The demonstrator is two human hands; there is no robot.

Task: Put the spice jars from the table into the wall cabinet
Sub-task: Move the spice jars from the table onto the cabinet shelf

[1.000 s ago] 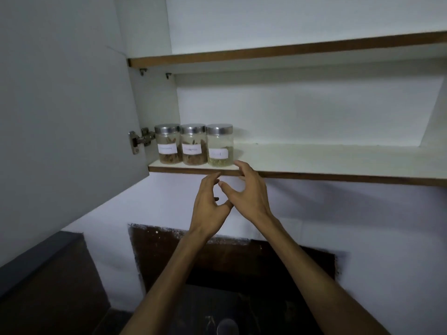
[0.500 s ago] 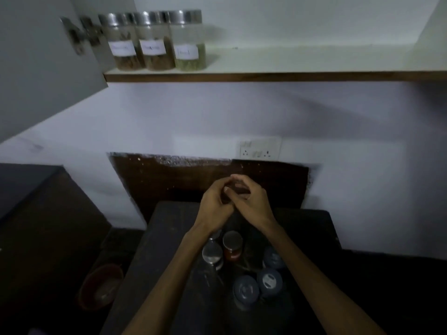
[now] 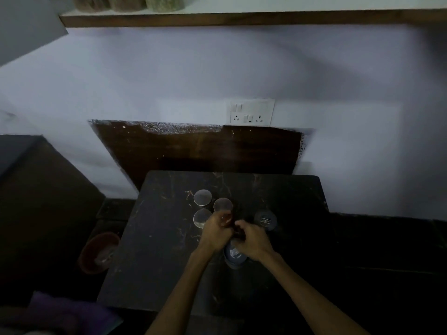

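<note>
Both hands hang low over the dark, scuffed table [image 3: 154,250], close together among the spice jars. The left hand [image 3: 216,234] curls its fingers near a jar with a reddish round lid [image 3: 222,204], and the right hand [image 3: 251,239] bends over a dark-lidded jar [image 3: 233,256] beneath it; in the dim blur I cannot tell whether either hand grips anything. Two jars with shiny round metal lids [image 3: 202,197] [image 3: 202,217] stand just left of the left hand, and another dark-lidded jar [image 3: 265,220] sits to the right. Up on the white wall-cabinet shelf [image 3: 242,7], with its brown wooden edge, the bottoms of three jars [image 3: 164,0] show.
</note>
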